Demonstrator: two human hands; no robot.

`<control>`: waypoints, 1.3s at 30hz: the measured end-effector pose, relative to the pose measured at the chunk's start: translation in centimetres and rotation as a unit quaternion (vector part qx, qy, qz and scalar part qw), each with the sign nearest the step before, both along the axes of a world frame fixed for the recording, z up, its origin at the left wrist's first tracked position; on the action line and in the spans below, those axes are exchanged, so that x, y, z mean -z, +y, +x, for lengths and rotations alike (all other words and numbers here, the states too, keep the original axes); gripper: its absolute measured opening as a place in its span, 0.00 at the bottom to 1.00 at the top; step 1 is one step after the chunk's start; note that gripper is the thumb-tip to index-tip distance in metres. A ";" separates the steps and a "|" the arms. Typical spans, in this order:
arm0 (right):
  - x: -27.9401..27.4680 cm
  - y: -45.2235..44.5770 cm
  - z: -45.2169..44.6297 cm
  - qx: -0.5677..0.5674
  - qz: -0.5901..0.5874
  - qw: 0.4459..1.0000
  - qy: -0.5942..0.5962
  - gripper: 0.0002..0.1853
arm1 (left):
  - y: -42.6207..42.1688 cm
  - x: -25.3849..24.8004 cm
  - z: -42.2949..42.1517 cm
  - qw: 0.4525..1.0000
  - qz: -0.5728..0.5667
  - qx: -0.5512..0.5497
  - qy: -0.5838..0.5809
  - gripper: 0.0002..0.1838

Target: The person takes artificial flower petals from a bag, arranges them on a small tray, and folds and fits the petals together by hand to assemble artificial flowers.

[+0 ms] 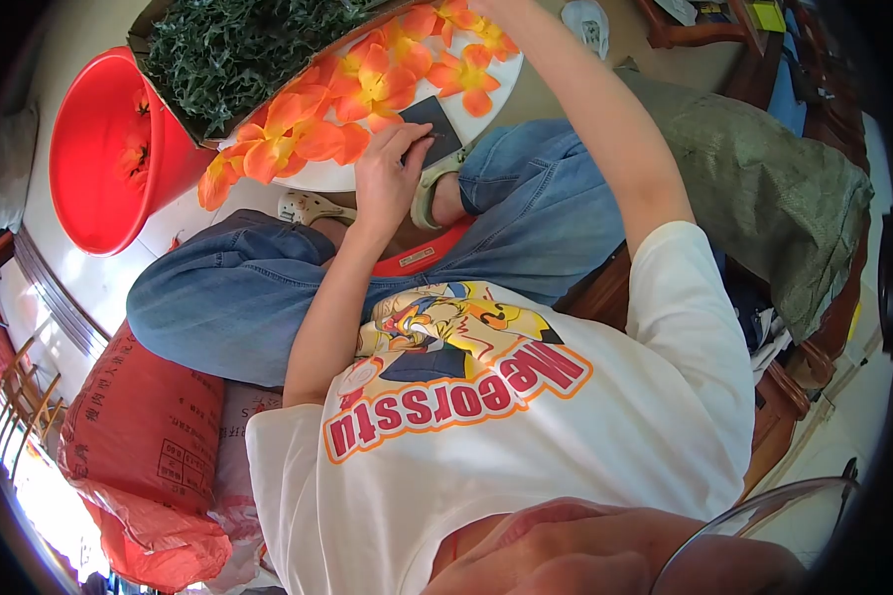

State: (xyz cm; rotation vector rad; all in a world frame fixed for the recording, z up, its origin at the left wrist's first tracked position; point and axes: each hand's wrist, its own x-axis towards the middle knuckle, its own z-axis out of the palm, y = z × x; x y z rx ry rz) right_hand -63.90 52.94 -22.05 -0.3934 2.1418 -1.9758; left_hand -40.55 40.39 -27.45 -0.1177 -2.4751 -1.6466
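Observation:
My left hand (385,180) is over a dark square pad (433,131), with thumb and index finger pinched together. Whatever is between those fingertips is too small to make out. Orange-yellow artificial flowers (375,84) lie in a band along the white round table (501,91), some right beside my left hand. Behind them stands a cardboard box (174,106) filled with dark green artificial foliage (238,55). My right forearm (585,84) reaches past the flowers to the top edge, where my right hand is cut off.
A red plastic tub (94,223) at the left holds a few orange flowers. Red printed sacks (149,426) are at lower left. A green-grey sack (754,178) lies at my right. Wooden furniture (700,32) and a clear plastic bag (587,25) are at upper right.

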 end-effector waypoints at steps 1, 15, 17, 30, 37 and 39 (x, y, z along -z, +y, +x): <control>-1.2 0.2 1.9 -0.026 -0.026 0.999 -0.010 0.04 | 0.0 0.3 0.0 1.000 -0.002 0.000 0.003 0.09; -1.8 4.4 19.2 -0.055 0.088 0.991 0.087 0.08 | -0.1 0.5 -0.1 1.000 -0.026 0.000 0.008 0.08; -2.0 4.3 19.2 -0.062 0.118 0.982 0.133 0.08 | -0.1 0.4 0.0 1.000 -0.030 0.002 0.009 0.08; -2.4 4.1 19.4 -0.037 0.136 0.968 0.209 0.08 | -0.1 0.3 0.0 0.999 -0.035 0.004 0.027 0.08; -2.2 3.9 19.8 -0.031 0.156 0.962 0.223 0.09 | -0.1 0.3 -0.1 1.000 -0.027 0.006 0.008 0.08; -2.3 3.9 19.9 -0.040 0.182 0.956 0.227 0.09 | 0.0 0.5 0.1 1.000 -0.028 0.005 0.006 0.08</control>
